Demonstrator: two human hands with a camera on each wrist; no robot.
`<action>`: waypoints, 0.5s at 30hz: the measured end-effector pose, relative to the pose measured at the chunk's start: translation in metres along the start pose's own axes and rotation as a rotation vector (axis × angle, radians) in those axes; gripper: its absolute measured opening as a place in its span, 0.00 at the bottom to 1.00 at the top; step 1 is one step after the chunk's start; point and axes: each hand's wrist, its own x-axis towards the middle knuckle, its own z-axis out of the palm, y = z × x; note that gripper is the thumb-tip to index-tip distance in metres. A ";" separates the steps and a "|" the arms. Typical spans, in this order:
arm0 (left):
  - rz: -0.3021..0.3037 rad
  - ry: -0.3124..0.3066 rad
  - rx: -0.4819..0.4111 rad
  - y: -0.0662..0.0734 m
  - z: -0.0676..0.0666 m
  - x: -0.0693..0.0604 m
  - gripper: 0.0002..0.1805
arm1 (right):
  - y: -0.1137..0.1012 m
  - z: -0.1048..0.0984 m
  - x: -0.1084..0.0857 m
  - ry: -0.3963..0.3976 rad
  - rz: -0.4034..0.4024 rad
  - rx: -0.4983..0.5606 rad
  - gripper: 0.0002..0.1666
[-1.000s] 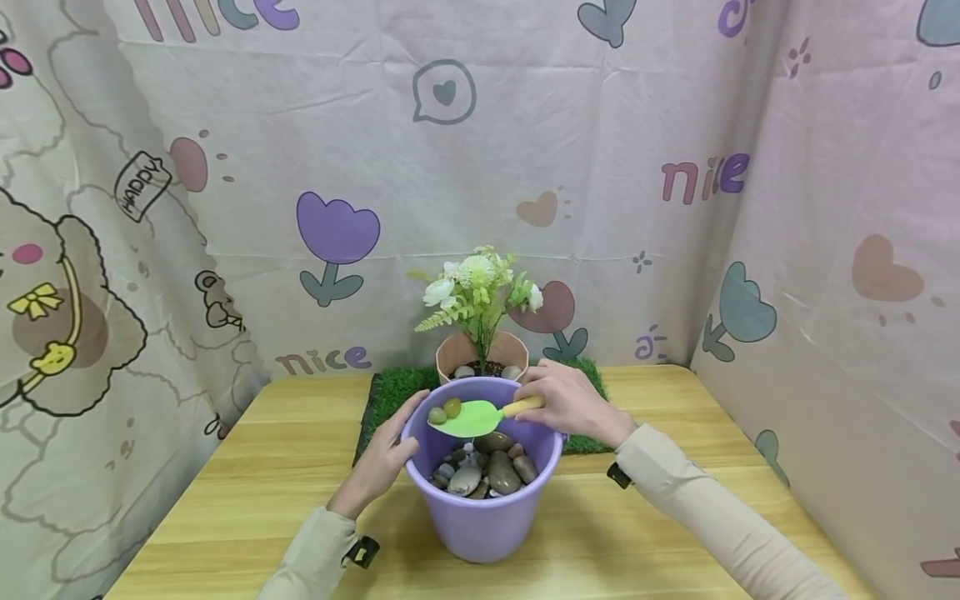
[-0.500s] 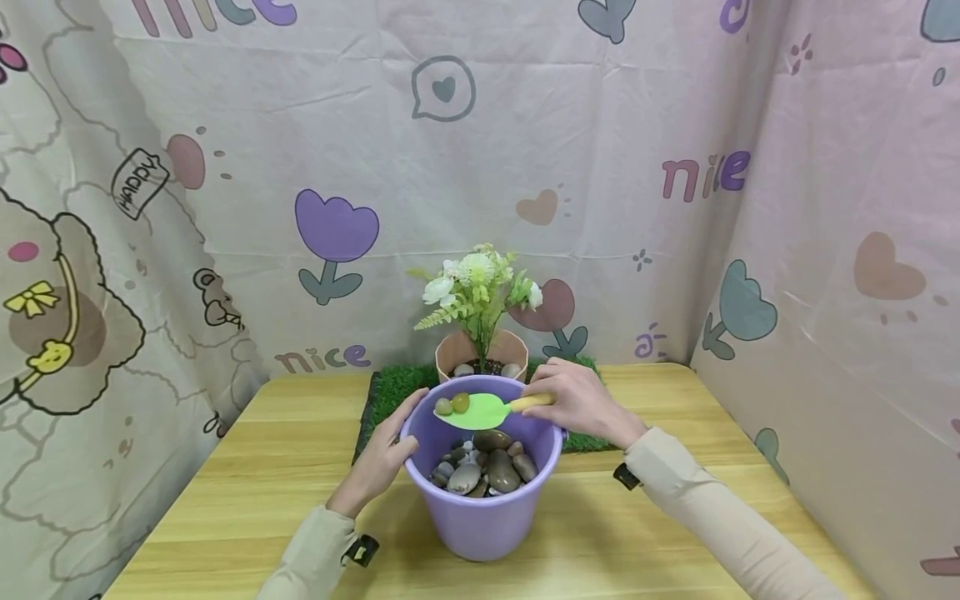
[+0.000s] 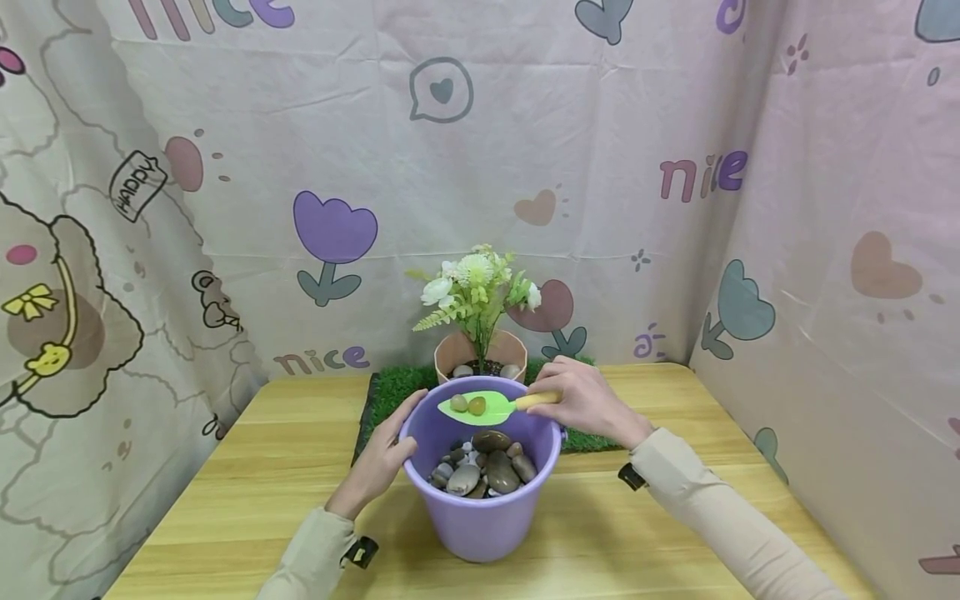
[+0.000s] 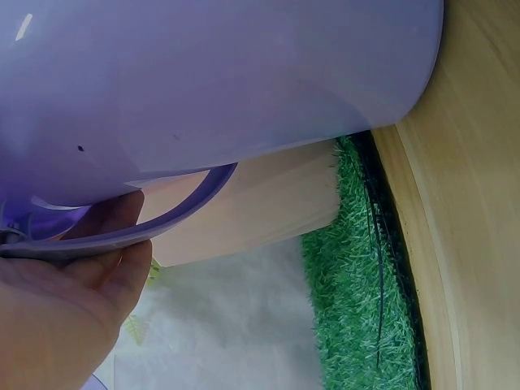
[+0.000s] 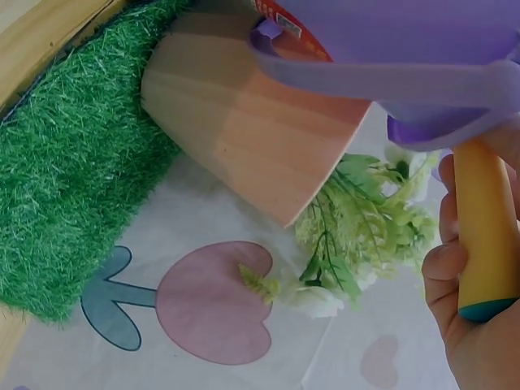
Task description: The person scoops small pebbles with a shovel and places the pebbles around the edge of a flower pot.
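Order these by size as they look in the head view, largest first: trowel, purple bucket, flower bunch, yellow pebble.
1. Purple bucket
2. Flower bunch, though farther from the camera
3. Trowel
4. Yellow pebble

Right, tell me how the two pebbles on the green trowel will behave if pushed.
The two pebbles will probably roll easily, being rounded and loose on the green trowel. They look smooth, so they may slip too. A nudge could drop them into the purple bucket, since the green trowel appears held over its opening.
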 end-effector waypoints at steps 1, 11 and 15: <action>0.001 -0.001 0.000 0.000 0.000 0.000 0.41 | 0.000 -0.001 0.000 -0.003 0.004 -0.004 0.11; -0.005 0.009 0.000 0.000 0.000 0.001 0.40 | 0.003 -0.016 -0.003 -0.022 0.053 -0.030 0.13; 0.002 0.009 0.001 -0.001 0.000 0.001 0.40 | 0.005 -0.019 -0.004 -0.016 0.061 -0.046 0.13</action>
